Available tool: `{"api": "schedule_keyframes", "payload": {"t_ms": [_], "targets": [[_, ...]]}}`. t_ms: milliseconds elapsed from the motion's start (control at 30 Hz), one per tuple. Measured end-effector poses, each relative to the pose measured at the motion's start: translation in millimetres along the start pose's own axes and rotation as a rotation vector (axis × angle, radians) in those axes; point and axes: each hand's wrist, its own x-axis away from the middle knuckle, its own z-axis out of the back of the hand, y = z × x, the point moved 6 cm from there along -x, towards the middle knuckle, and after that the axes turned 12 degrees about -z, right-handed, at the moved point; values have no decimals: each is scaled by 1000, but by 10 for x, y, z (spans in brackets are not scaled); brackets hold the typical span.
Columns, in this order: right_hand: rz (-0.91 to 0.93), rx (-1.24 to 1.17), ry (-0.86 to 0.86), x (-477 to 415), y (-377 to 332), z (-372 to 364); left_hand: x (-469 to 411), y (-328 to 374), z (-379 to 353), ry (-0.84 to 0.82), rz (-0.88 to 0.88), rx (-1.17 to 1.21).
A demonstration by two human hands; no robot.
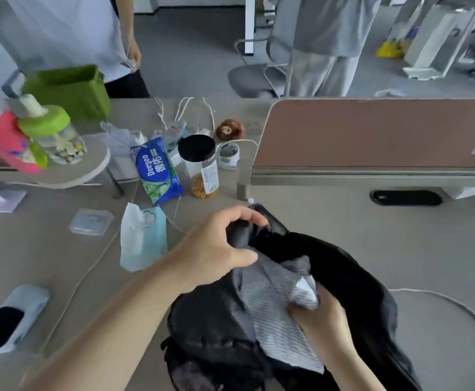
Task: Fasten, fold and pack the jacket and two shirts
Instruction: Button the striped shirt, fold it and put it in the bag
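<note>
A black bag [352, 275] lies open on the grey desk [343, 221] in front of me. My left hand [219, 244] grips the dark edge of its opening at the far left and holds it up. Inside the opening shows a grey-and-white striped shirt [278, 314], folded. My right hand [323, 320] grips the shirt's near right part, fingers curled into the cloth at the mouth of the bag. Dark grey fabric [211, 314] lies left of the shirt; I cannot tell whether it is a garment or the bag's lining.
Left of the bag lie a light blue tissue pack [142, 238], a blue wipes pack [157, 170], a black-lidded jar [199, 165] and a small clear box [91, 221]. A phone [10, 317] lies near left. A brown divider [385, 136] stands behind. Two people stand beyond the desk.
</note>
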Motion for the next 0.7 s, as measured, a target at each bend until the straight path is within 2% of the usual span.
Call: {"api": "schedule_keyframes", "payload": {"t_ms": [100,200,267,300,400,467,600,700], "targets": [[123,44,7,92,-299,-62,-38,105,-88,-36,-61,-22],[106,-374,-286,70,-452,-182,-19,83,-91,4,-31,74],[0,-606,-499,11,-464,-364,2,39,-92,15,-18,125],[-67,-662,-535,-34,-434,-460,5,17,-95,23,-9,141],[-320,-722,-513,-220,-169,-720,-31,-209,-84,138,69,175],[-479,-701,-531,-254,9,-819,-55,-521,-64,238,157,110],[-420,-602,-407,-367,131,-703,30,-1230,-112,211,374,-75],[-276,-407,-175,-317,84,-491,103,-1359,-134,219,345,-104]]}}
